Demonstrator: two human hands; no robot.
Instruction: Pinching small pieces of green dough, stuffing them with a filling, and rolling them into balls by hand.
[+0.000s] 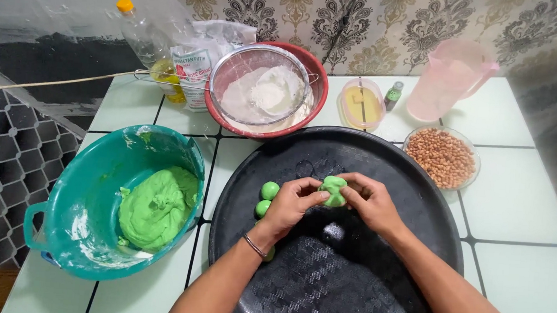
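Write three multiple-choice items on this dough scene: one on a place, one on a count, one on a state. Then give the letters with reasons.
1. Where is the big mass of green dough?
A. teal basin
B. black tray
C. red bowl

2. How many finished green balls show fully left of the left hand?
A. five
B. two
C. none

3. The dough piece is
A. lying untouched
B. pinched by both hands
C. in the sieve

Answers: 1 A, it fills the teal basin. 2 B, two lie on the black tray. 3 B, the left hand and right hand grip it.

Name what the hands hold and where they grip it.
Both hands, left hand and right hand, pinch one green dough piece by its opposite sides with fingertips.
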